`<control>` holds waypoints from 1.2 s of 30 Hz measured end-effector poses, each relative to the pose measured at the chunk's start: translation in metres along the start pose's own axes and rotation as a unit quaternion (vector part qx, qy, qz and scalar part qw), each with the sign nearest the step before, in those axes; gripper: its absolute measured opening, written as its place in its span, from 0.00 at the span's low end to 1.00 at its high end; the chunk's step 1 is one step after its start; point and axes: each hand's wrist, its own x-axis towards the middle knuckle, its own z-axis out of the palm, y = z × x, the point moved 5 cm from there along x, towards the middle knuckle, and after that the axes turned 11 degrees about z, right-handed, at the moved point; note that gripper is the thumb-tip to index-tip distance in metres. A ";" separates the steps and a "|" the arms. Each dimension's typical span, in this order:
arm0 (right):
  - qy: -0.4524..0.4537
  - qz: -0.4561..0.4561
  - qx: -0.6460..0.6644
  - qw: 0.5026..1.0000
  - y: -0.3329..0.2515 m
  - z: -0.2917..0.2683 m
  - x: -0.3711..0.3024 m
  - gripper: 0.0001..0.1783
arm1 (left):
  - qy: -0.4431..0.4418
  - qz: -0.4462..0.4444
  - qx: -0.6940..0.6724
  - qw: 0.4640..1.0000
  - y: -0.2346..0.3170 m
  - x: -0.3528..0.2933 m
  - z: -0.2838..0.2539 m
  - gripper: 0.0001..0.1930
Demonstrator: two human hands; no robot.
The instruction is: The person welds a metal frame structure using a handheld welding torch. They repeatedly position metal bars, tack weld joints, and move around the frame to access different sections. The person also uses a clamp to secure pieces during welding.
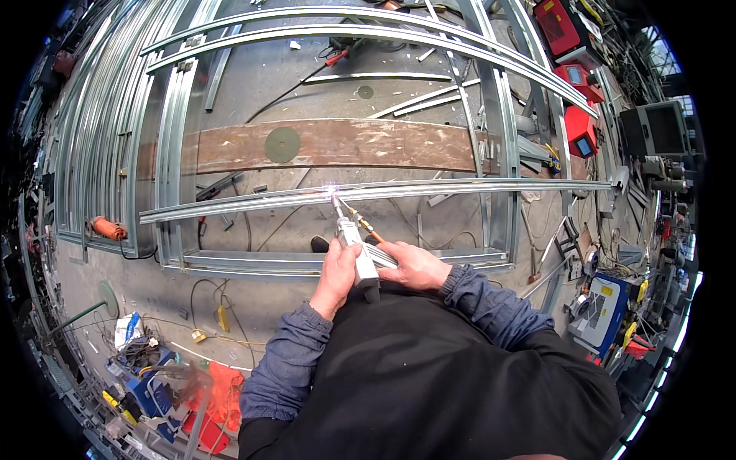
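Observation:
A white handheld welding gun (355, 249) points away from me, its nozzle at a bright spark on a long galvanized steel profile (414, 188). My left hand (337, 274) is closed around the left side of the gun's body. Closed on its right side, at a grey ridged part, is my right hand (416, 266); its fingertips are partly hidden. A thin feed tube (366, 226) with an orange section runs beside the nozzle to the spark. The profile lies crosswise over a larger metal frame (230, 263).
A brown plank (383, 144) carrying a green disc (282, 145) spans the frame. Two more profiles (322, 32) cross its far end. Steel lengths (107, 138) lie stacked at left, near an orange-bodied power tool (108, 228). Red machines (580, 130) and a blue-and-white machine (602, 314) stand right. Cables trail across the floor.

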 end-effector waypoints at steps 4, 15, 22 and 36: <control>0.003 -0.001 0.000 1.000 0.003 0.001 0.000 0.38 | 0.001 0.004 0.006 1.000 0.001 0.000 0.002 0.15; 0.006 0.004 0.004 1.000 0.006 0.000 -0.003 0.35 | -0.008 0.003 0.023 1.000 -0.001 0.000 0.004 0.16; 0.008 0.005 0.008 1.000 0.006 -0.003 -0.006 0.35 | -0.012 0.004 0.033 0.999 -0.008 0.004 0.006 0.15; -0.076 -0.070 0.110 0.989 -0.008 -0.008 -0.012 0.31 | -0.046 0.102 0.019 0.994 0.020 -0.021 0.003 0.34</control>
